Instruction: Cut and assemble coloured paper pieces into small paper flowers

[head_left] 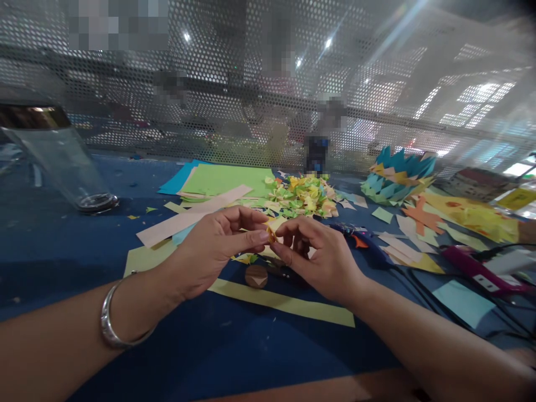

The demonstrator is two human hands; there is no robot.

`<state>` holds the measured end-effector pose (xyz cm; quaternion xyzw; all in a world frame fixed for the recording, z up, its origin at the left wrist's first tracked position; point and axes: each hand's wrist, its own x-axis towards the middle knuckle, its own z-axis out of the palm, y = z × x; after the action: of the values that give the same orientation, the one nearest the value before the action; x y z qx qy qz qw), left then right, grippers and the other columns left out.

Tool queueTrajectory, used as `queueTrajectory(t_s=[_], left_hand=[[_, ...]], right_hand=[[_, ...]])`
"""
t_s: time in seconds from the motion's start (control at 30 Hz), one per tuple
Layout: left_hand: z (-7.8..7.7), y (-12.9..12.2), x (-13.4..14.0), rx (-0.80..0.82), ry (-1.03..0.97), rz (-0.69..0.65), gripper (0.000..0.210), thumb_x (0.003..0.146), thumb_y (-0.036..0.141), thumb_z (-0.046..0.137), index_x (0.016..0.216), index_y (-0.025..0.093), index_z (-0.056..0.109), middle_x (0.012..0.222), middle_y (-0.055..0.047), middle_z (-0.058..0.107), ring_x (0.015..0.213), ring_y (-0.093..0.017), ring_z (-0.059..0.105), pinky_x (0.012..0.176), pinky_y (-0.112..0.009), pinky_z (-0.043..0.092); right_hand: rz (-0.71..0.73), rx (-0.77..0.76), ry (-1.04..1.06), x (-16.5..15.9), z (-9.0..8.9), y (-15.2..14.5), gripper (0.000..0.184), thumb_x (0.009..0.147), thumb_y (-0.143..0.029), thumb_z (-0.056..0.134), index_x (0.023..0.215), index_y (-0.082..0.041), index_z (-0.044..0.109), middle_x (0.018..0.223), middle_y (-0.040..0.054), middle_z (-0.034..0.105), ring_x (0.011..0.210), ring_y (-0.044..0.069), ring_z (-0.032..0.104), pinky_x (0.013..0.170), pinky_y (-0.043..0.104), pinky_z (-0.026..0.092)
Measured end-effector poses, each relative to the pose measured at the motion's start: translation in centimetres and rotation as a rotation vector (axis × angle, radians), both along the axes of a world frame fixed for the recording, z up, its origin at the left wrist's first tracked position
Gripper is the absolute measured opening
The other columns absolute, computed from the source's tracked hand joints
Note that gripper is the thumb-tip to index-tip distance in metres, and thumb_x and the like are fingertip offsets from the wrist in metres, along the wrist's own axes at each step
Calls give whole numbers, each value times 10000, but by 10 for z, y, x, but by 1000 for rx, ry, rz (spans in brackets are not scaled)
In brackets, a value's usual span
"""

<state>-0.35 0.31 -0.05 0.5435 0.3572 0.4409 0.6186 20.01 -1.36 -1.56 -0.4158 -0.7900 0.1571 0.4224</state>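
Note:
Between both hands, a small folded piece of yellow paper (272, 230) is pinched at the fingertips. My left hand (213, 245), with a silver bangle on its wrist, grips it with thumb and index finger. From the other side my right hand (318, 254) pinches the same piece. Below them on the blue table lie a round brown disc (256, 276) and a long pale yellow paper strip (288, 304). A pile of small cut paper pieces (307, 195) in yellow, green and orange sits just beyond my fingers.
A glass bottle (62, 162) stands at the left. Green paper sheets (230, 178) are stacked behind. To the right lie a blue glue gun (372, 248), a purple power strip (481, 271) with cables, and a paper crown (397, 176). A perforated metal screen (234, 111) rises behind.

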Motion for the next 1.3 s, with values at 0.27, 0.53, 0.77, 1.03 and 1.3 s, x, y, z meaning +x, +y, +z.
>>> queueTrajectory(t_s=[0.27,0.53,0.77,1.03,1.3], left_hand=[[-5,1,0,91,17,-16,322,762,198,820,1044,184,667,1001,-5,675,934,-132,647,870,-277,522],[-5,2,1,118,30,-6,324,781,197,799,1066,195,646,1026,-9,680,963,-146,647,890,-306,520],[-5,-1,5,162,71,62,274,772,175,773,1014,180,644,959,0,664,897,-136,652,819,-279,533],[-6,-2,9,209,165,129,155,816,199,685,951,177,614,888,6,647,744,-127,664,693,-286,581],[-7,1,4,303,234,134,261,774,276,766,962,179,613,883,-10,668,792,-151,656,723,-294,541]], right_hand=[[-4,11,-3,0,0,-1,155,908,-333,665,929,-182,637,736,-19,603,571,78,532,516,218,423],[-4,20,0,0,-1,0,163,904,-333,669,950,-180,636,730,-26,598,560,74,532,516,215,433],[-18,36,-3,-2,0,0,162,910,-333,659,941,-175,640,731,-23,600,560,71,531,515,209,427],[-32,22,-37,-5,-1,0,116,891,-290,666,928,-184,635,754,-23,601,543,65,519,515,209,429],[-31,15,-34,-3,1,-3,169,876,-325,701,934,-181,635,733,-32,585,526,64,506,511,217,426]])
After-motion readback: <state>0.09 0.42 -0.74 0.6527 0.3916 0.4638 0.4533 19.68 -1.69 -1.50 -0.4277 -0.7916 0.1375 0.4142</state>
